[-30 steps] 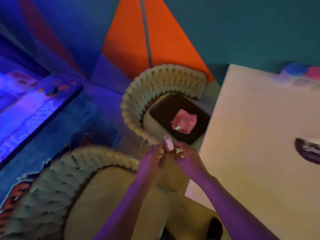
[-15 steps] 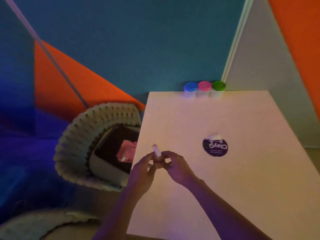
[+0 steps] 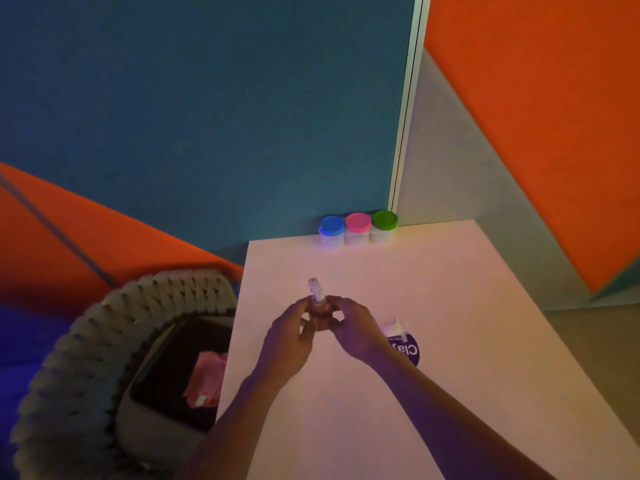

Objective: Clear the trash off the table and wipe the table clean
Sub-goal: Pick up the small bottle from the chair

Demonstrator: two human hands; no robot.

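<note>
your left hand (image 3: 291, 336) and right hand (image 3: 353, 327) both pinch a small spray bottle (image 3: 317, 296) above the table (image 3: 467, 393), so wiping looks unstarted, and the purple lid (image 3: 407, 351) remains.

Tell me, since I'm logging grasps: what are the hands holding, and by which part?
Both the left hand and right hand grip a small spray bottle around its body, nozzle free above.
</note>
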